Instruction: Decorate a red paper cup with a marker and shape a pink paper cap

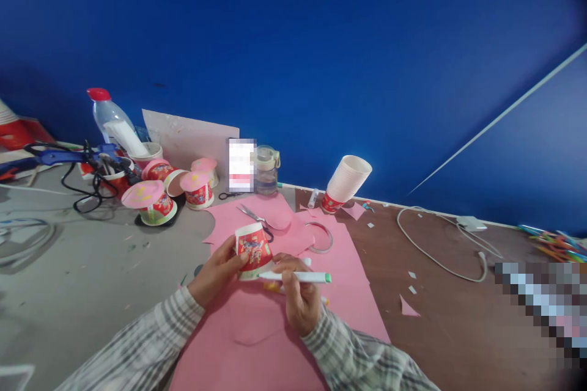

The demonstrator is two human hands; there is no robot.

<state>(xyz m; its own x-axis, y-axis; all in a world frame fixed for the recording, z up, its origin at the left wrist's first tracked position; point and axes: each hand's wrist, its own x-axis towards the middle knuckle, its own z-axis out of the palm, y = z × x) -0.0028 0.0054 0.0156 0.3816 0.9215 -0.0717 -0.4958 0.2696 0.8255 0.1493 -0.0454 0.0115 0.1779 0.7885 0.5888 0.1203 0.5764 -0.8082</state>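
My left hand (221, 270) is closed around a red and white paper cup (251, 250), held upside down with its narrow end up. Between the fingers of my right hand (300, 296) is a white marker (309, 277) with a green end. Its tip touches or nearly touches the cup's lower rim, where green colouring shows. Beneath both hands lies a large sheet of pink paper (257, 342). Scissors (251, 215) with dark handles rest behind the cup, partly hidden by it. A roll of tape (328, 238) lies on the pink paper to the right.
Several decorated cups with pink paper tops (143, 194) stand at the left, near a clear bottle (110, 113). A jug (266, 171) and a leaning stack of paper cups (346, 183) stand by the blue wall. A white cable (440, 269) lies at the right.
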